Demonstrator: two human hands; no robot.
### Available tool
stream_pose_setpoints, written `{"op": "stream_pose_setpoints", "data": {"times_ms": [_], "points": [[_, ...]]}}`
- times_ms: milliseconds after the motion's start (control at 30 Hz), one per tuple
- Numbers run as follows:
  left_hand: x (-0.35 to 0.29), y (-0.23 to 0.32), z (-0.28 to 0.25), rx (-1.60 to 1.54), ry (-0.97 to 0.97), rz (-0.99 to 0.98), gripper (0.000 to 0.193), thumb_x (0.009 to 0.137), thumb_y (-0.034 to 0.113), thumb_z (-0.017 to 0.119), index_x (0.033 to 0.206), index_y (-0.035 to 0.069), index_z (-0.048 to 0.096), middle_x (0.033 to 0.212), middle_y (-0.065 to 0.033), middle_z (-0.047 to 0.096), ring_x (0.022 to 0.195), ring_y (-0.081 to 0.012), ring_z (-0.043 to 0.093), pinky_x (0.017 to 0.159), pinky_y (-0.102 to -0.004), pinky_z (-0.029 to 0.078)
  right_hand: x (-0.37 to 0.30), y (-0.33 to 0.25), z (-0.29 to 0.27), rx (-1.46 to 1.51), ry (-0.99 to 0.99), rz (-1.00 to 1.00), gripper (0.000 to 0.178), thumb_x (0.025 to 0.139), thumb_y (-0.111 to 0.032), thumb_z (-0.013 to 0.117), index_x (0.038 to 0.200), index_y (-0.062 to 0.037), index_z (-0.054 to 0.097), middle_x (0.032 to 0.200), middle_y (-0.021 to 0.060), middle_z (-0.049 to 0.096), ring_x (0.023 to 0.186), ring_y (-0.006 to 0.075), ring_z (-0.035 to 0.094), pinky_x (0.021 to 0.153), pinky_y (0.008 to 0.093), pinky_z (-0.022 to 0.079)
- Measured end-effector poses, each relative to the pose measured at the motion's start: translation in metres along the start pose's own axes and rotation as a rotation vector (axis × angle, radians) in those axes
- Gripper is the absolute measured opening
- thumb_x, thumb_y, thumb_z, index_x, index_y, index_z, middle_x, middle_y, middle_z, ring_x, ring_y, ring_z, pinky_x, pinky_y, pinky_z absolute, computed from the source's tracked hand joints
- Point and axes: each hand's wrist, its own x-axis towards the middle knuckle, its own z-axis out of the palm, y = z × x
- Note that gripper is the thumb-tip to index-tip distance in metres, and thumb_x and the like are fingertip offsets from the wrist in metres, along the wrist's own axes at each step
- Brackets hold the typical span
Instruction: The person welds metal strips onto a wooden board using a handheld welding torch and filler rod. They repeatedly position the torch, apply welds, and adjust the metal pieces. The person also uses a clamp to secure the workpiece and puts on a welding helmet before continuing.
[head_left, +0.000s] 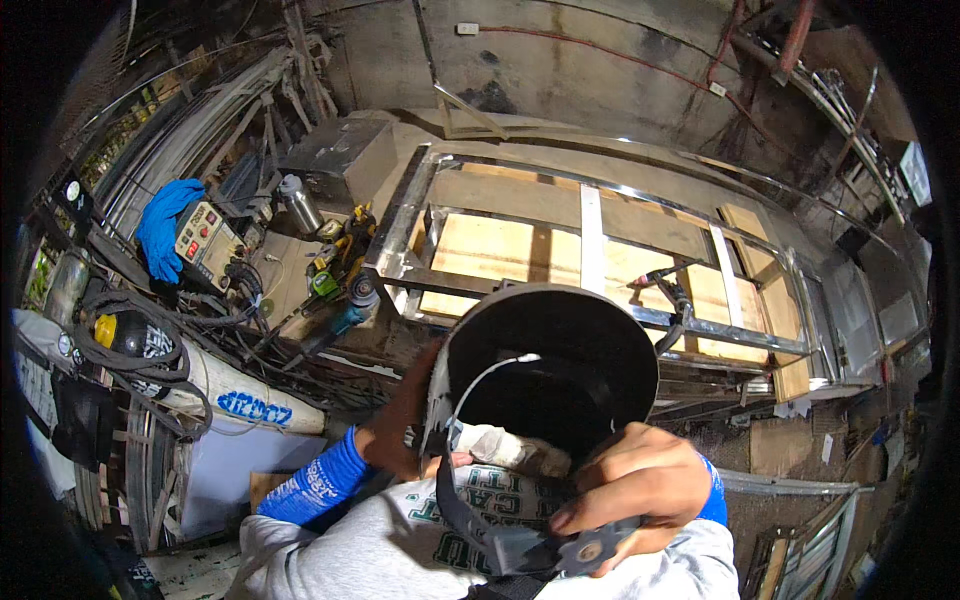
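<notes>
A black welding helmet (560,310) is held up close in front of my chest, its dark hollow inside facing me. My left hand (400,425) grips its left side, with most of the fingers hidden behind the shell. Lower right, my right hand (640,480) has its fingers curled round the helmet's headband (510,550), beside the round adjusting knob (588,550). A whitish padded strip (505,447) shows inside the helmet. Beyond it lies a welding torch (660,280) on a rectangular metal frame (640,195) with pale wooden boards (500,245).
Left of the frame are power tools (335,265), a blue-bodied angle grinder (350,312) and a steel flask (300,205). Blue gloves (165,230) drape over a welding machine (205,240). A gas cylinder (230,385) with coiled cables lies at left. Metal bars (780,484) lie at right.
</notes>
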Motion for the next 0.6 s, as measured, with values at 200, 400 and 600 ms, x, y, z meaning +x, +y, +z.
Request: {"op": "stream_pose_setpoints", "data": {"times_ms": [200,400,600], "points": [[-0.017,-0.021,0.012,-0.023,0.062,-0.119,0.109,0.084,0.042,0.078,0.157,0.002,0.007,0.157,-0.0253,0.020,0.148,-0.0345,0.025,0.123,-0.0454,0.022,-0.025,-0.019,-0.012,-0.098,0.315,0.026,0.051,0.075,-0.038,0.094,0.108,-0.0013,0.078,0.081,0.0102,0.070,0.069,0.0269,0.070,0.065,0.0381,0.054],[-0.006,-0.054,0.019,-0.006,0.278,-0.149,0.102,0.087,0.043,0.074,0.156,0.001,0.012,0.154,-0.0250,0.025,0.146,-0.0341,0.029,0.122,-0.0449,0.024,-0.019,0.007,-0.001,0.142,0.345,-0.216,0.045,0.083,-0.028,0.090,0.104,0.0098,0.074,0.076,0.0128,0.066,0.056,0.0270,0.066,0.049,0.0380,0.048],[0.022,-0.066,0.025,0.017,0.351,-0.119,0.095,0.089,0.044,0.070,0.154,0.000,0.017,0.151,-0.0246,0.030,0.143,-0.0336,0.033,0.121,-0.0444,0.026,-0.019,0.021,0.012,0.250,-0.119,-0.103,0.050,0.095,-0.031,0.078,0.121,0.0102,0.068,0.088,0.0209,0.073,0.065,0.0319,0.069,0.056,0.0372,0.054]]}}
